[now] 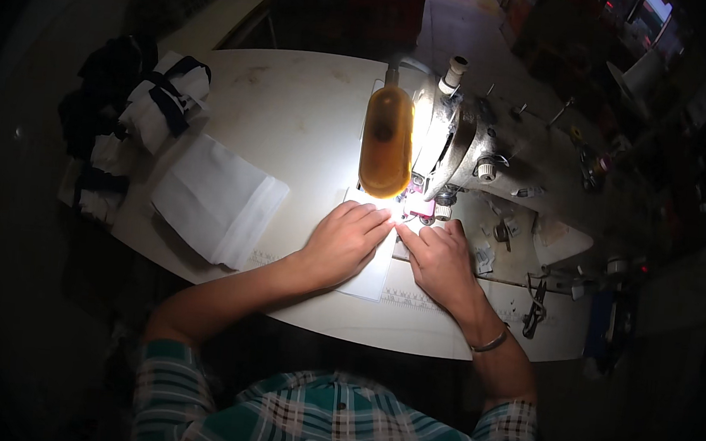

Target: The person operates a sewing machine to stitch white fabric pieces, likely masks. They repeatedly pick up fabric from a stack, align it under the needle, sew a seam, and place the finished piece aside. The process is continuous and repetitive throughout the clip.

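Note:
A sewing machine (478, 156) with an amber oval lamp (386, 140) lights a long white fabric piece (365, 275) under its needle area. My left hand (343, 245) lies on that fabric just left of the presser foot (421, 201), fingers laid flat toward the lit spot. My right hand (441, 261) is at the foot's right, index finger stretched to the fabric edge beside the left fingertips and other fingers loosely bent apart. The exact stitching point is washed out by glare.
Folded white fabric pieces (210, 197) lie on the left of the table (288, 91), beside piles of dark and white cloth (150, 109). Scissors or snips (535, 309) lie at the right. A second surface (220, 11) stands behind.

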The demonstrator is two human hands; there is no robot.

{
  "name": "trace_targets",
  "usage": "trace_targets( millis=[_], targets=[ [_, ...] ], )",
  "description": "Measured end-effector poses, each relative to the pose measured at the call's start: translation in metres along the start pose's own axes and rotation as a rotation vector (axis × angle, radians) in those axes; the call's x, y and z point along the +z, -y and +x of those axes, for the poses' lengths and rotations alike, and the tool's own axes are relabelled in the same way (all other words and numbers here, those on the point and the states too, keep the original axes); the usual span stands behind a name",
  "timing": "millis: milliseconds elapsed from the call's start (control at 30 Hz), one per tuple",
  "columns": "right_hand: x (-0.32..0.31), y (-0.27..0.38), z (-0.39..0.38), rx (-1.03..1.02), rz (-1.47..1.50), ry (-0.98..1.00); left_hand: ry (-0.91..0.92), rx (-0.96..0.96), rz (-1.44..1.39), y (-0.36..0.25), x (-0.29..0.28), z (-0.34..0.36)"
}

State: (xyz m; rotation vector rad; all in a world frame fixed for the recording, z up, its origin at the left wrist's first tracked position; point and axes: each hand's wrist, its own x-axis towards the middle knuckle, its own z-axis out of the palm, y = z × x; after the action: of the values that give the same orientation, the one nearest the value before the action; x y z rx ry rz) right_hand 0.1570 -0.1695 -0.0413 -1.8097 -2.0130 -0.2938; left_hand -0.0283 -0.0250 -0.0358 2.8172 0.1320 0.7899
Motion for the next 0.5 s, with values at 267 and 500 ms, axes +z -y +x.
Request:
trace_targets(
  millis=[267, 500],
  targets=[
    [-0.0010, -0.0014, 0.0009, 0.009, -0.018, 0.016, -0.052, -0.006, 0.014, 0.0029, 0.0077, 0.0014],
    [-0.0030, 0.0001, 0.0027, 0.004, 0.004, 0.010, -0.058, -0.028, 0.022, 0.0044, 0.0088, 0.0025]
  ],
)
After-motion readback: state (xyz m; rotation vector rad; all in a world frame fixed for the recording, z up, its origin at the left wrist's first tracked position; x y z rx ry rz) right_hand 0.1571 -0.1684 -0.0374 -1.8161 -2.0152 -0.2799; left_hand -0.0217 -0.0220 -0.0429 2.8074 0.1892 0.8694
